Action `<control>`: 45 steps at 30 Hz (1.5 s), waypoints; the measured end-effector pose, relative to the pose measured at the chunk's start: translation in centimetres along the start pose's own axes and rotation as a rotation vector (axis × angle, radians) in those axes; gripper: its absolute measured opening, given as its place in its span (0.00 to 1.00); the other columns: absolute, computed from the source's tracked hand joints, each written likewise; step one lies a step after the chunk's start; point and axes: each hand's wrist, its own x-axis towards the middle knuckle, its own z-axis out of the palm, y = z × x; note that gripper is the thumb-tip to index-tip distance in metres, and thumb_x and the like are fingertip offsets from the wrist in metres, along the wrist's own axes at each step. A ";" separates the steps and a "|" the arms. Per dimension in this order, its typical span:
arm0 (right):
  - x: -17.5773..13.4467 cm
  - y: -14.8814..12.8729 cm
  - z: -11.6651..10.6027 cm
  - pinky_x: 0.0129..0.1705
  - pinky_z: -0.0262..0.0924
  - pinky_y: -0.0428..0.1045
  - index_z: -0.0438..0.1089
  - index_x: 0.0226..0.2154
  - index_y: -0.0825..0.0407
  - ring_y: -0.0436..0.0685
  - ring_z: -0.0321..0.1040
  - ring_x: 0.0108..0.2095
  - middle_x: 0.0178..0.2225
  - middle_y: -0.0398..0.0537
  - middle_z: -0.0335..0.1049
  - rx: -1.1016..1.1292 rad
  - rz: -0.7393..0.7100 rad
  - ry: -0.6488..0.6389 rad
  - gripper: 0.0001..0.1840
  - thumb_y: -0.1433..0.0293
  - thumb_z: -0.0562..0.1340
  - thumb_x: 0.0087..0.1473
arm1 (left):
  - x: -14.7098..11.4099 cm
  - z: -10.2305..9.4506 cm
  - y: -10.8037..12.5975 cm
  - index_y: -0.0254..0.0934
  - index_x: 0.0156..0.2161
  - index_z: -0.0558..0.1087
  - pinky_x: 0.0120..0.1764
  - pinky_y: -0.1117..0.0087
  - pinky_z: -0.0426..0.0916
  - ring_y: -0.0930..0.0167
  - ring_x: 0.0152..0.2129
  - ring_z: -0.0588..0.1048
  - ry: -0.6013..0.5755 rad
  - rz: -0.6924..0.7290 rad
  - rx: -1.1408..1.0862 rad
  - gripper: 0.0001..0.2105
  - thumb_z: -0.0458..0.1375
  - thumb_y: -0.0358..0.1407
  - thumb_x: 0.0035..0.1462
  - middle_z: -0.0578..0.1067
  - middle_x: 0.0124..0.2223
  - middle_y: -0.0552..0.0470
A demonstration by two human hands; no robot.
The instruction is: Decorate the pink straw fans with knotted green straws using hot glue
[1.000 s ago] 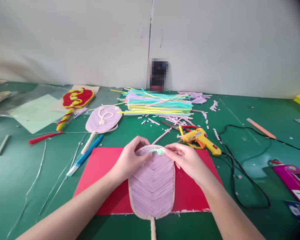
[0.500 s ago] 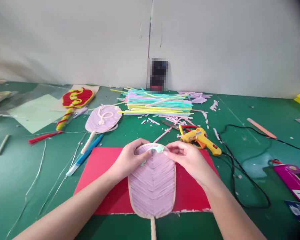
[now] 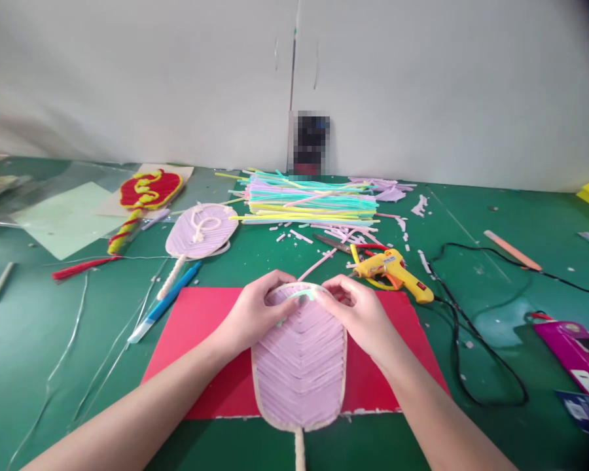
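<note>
A lilac hand fan (image 3: 299,366) with a cream rim and cream handle lies over a red sheet (image 3: 201,392), its handle pointing toward me. My left hand (image 3: 260,307) grips the fan's upper left edge, thumb on the front face and fingers behind. At the upper right edge, my right hand (image 3: 356,304) is closed in the same way, thumb pressing on the front. Between both thumbs shows a mint-green pipe cleaner piece (image 3: 304,294), partly covered by them.
Beyond the fan lies a bundle of pastel pipe cleaners (image 3: 314,199). A yellow glue gun (image 3: 395,271) and scissors (image 3: 341,245) sit right of centre, with a black cord (image 3: 456,327). To the left are another lilac fan (image 3: 203,229), a red fan (image 3: 150,190) and a blue pen (image 3: 164,301).
My right thumb has moved left and down onto the mint-green piece, covering more of it. The left hand keeps its grip on the fan.
</note>
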 end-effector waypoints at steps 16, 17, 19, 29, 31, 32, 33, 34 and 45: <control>-0.5 -0.6 0.1 0.33 0.58 0.48 0.67 0.29 0.51 0.52 0.64 0.30 0.27 0.43 0.67 0.097 0.035 -0.030 0.10 0.61 0.60 0.49 | -0.1 0.1 0.0 0.37 0.39 0.70 0.35 0.74 0.66 0.72 0.33 0.73 0.014 0.007 -0.023 0.11 0.57 0.39 0.51 0.75 0.36 0.54; -0.4 -0.6 0.1 0.34 0.58 0.48 0.67 0.30 0.51 0.52 0.64 0.31 0.27 0.44 0.67 0.107 0.042 -0.029 0.11 0.61 0.60 0.49 | -0.1 0.1 0.0 0.37 0.39 0.70 0.35 0.75 0.66 0.72 0.33 0.73 0.014 0.012 -0.026 0.11 0.57 0.39 0.51 0.75 0.36 0.54; -0.4 -0.7 0.1 0.35 0.59 0.48 0.67 0.30 0.51 0.53 0.64 0.32 0.29 0.44 0.68 0.147 0.058 -0.026 0.12 0.59 0.61 0.48 | -0.1 0.1 -0.1 0.37 0.39 0.70 0.35 0.75 0.66 0.72 0.33 0.73 0.016 0.022 -0.034 0.10 0.57 0.39 0.52 0.75 0.36 0.54; -0.5 -0.6 0.0 0.34 0.58 0.48 0.68 0.30 0.50 0.55 0.66 0.34 0.28 0.44 0.69 0.137 0.045 -0.090 0.13 0.57 0.60 0.50 | -0.2 0.2 -0.4 0.37 0.39 0.70 0.35 0.75 0.65 0.72 0.32 0.72 0.024 0.051 -0.030 0.10 0.57 0.39 0.51 0.75 0.36 0.54; -0.4 -0.1 0.2 0.33 0.59 0.48 0.68 0.29 0.50 0.55 0.66 0.33 0.28 0.45 0.70 0.120 0.017 -0.085 0.13 0.58 0.59 0.50 | -0.2 0.2 -0.4 0.37 0.39 0.70 0.35 0.75 0.65 0.72 0.32 0.72 0.025 0.053 -0.029 0.10 0.57 0.39 0.51 0.75 0.36 0.54; -0.4 0.0 0.3 0.33 0.59 0.48 0.68 0.29 0.50 0.55 0.66 0.32 0.28 0.45 0.70 0.116 0.011 -0.084 0.13 0.58 0.59 0.50 | -0.2 0.3 -0.4 0.37 0.39 0.70 0.35 0.75 0.65 0.72 0.32 0.72 0.025 0.053 -0.032 0.10 0.57 0.39 0.52 0.75 0.36 0.54; -0.4 0.1 0.3 0.32 0.59 0.48 0.68 0.29 0.50 0.54 0.66 0.32 0.27 0.45 0.70 0.112 0.007 -0.079 0.13 0.58 0.59 0.50 | -0.2 0.3 -0.4 0.37 0.39 0.70 0.35 0.75 0.65 0.72 0.32 0.72 0.023 0.053 -0.037 0.10 0.57 0.39 0.52 0.75 0.35 0.54; -0.4 0.2 0.4 0.32 0.59 0.47 0.68 0.29 0.50 0.54 0.66 0.31 0.27 0.44 0.70 0.106 0.003 -0.071 0.13 0.58 0.59 0.50 | -0.2 0.3 -0.4 0.37 0.39 0.70 0.35 0.75 0.65 0.72 0.32 0.72 0.021 0.052 -0.041 0.10 0.57 0.40 0.52 0.75 0.35 0.54; -0.2 0.3 0.1 0.30 0.59 0.46 0.69 0.29 0.52 0.53 0.66 0.29 0.26 0.44 0.70 0.147 -0.016 0.091 0.12 0.59 0.61 0.49 | -0.2 0.4 -0.8 0.36 0.45 0.65 0.26 0.76 0.61 0.75 0.23 0.69 -0.001 0.034 -0.251 0.15 0.53 0.42 0.56 0.70 0.27 0.55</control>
